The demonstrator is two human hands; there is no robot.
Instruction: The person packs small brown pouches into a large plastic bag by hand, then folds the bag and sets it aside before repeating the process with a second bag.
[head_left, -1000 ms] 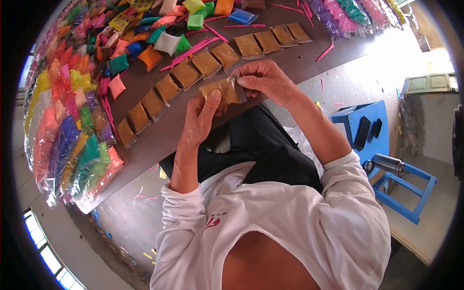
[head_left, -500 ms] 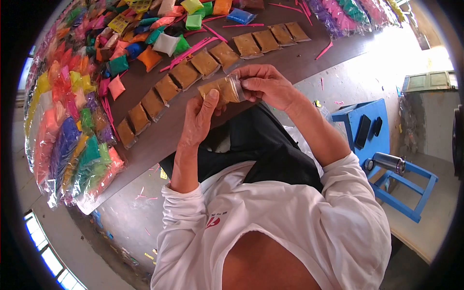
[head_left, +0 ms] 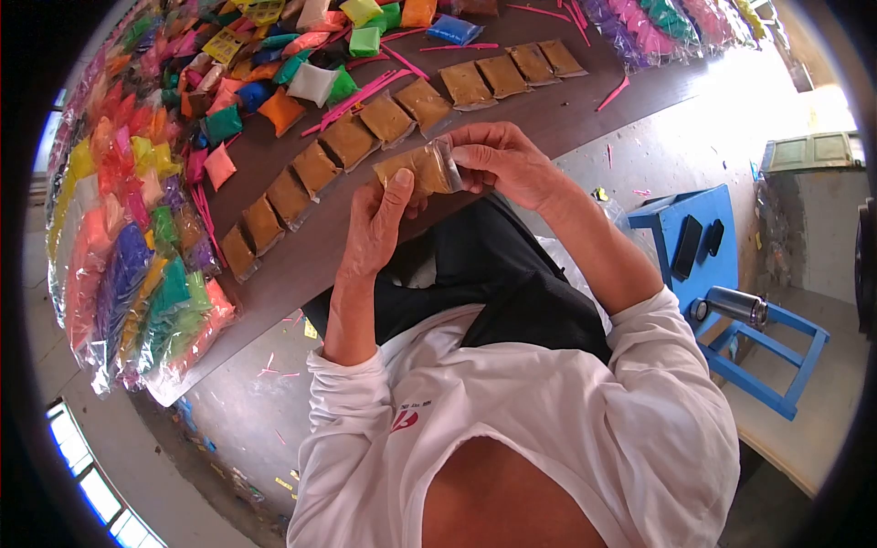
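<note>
A small clear plastic bag filled with something brown (head_left: 422, 168) is held between my two hands, just off the table's near edge. My left hand (head_left: 384, 205) grips its filled end, thumb on top and fingers beneath. At the other end, the fingers of my right hand (head_left: 502, 163) pinch the clear flap of the bag; the fingertips are partly hidden. Beyond my hands, several similar brown-filled bags (head_left: 350, 142) lie in a curved row on the dark table (head_left: 301, 239).
Colourful packets (head_left: 242, 96) are heaped at the table's far left, with pink strips (head_left: 365, 96) near them. Larger clear bags of coloured packs (head_left: 658, 32) lie at the far right. A blue stool (head_left: 713, 233) at right bears dark objects and a metal flask (head_left: 735, 308).
My right fingers have shifted very slightly along the bag's flap. My left hand and the row of bags look unchanged.
</note>
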